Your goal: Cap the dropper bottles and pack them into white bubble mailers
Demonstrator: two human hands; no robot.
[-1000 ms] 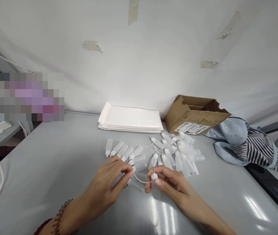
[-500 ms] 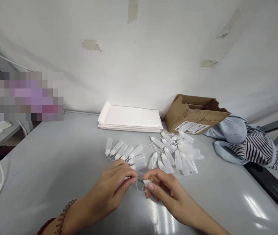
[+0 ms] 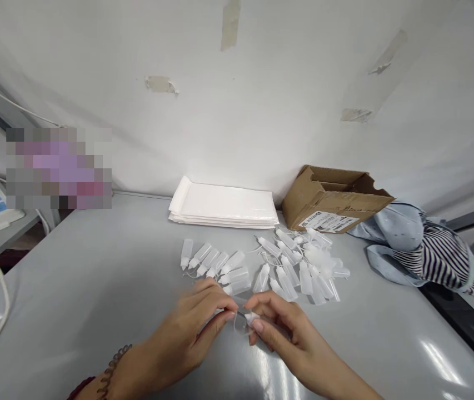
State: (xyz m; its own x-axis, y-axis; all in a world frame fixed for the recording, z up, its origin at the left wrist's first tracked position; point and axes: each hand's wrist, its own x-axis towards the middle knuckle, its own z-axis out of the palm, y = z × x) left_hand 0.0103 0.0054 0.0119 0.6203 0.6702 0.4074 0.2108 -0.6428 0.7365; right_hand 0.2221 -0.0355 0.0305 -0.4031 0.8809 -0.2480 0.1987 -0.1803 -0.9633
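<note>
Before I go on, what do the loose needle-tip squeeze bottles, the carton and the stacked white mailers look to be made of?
Squeeze bottles: probably flexible plastic, smooth; their bodies look milky and partly see-through.
Carton: brown cardboard, matt, with a ragged upper edge.
White mailers: smooth with a slight sheen, so perhaps plastic film or coated paper; the look leaves it open.

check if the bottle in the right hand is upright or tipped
Tipped: the bottle in the right hand is tilted sideways, its white tip pointing toward the left hand.
</note>
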